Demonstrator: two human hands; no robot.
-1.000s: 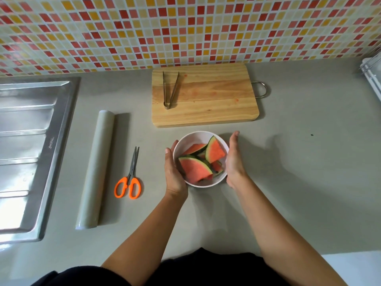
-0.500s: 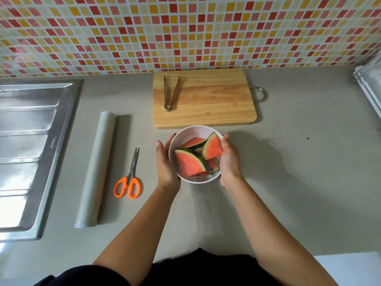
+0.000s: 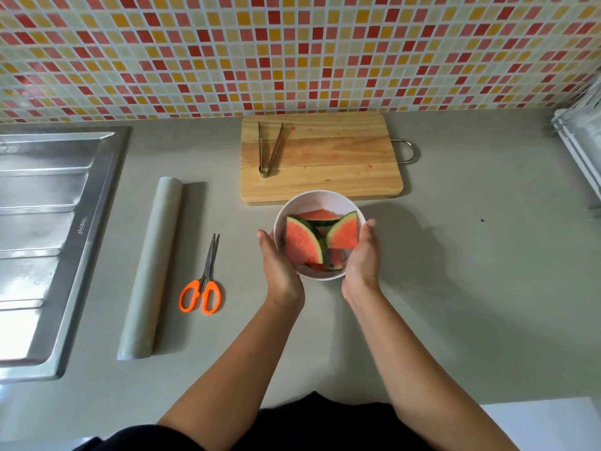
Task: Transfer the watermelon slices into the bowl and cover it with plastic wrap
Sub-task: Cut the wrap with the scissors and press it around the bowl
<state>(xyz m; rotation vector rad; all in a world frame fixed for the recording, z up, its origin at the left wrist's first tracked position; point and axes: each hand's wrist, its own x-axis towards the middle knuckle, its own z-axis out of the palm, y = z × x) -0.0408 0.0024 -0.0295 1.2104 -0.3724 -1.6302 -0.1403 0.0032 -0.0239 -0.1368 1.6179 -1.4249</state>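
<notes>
A white bowl (image 3: 317, 198) holds several watermelon slices (image 3: 300, 240), red flesh with green rind. It sits in the middle of the grey counter, its far rim overlapping the near edge of the wooden cutting board (image 3: 335, 161). My left hand (image 3: 279, 265) cups the bowl's left side and my right hand (image 3: 361, 258) cups its right side, fingers curved round its wall. A roll of plastic wrap (image 3: 153, 265) lies lengthwise on the counter to the left, apart from both hands.
Orange-handled scissors (image 3: 203, 284) lie between the roll and the bowl. Metal tongs (image 3: 268, 151) rest on the left part of the board. A steel sink drainer (image 3: 42, 242) fills the far left. A white rack (image 3: 582, 148) stands at the right edge.
Both hands have closed in on the bowl's sides and moved it away from me, up to the board's near edge. The roll, scissors and tongs have not moved.
</notes>
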